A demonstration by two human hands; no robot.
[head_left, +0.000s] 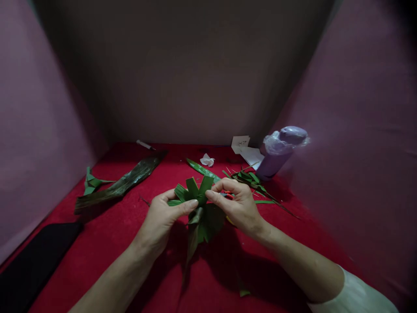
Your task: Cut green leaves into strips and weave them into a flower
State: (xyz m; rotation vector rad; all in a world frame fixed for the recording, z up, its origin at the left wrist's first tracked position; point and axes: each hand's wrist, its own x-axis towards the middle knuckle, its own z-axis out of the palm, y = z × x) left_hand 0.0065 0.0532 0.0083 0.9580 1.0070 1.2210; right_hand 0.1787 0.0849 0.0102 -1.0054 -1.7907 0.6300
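Observation:
A folded green leaf piece [193, 189], with several cut strips fanned out at its top and a dry tail hanging below, is held up over the red cloth. My left hand [166, 213] is closed on its lower left, the thumb pressed across its middle. With thumb and forefinger together, my right hand [236, 204] pinches the strip at the upper right. Behind my right hand, the orange-handled tool [229, 195] is mostly hidden. A long green leaf [202, 168] lies just beyond the fingers.
A large dark leaf [130, 178] and a folded leaf shape [93, 181] lie left, near a black flat object [35, 261]. A white pen or marker [145, 144], crumpled tissue [207, 160], white papers [249, 155], leaf scraps [249, 177] and a purple container [275, 163] stand farther back.

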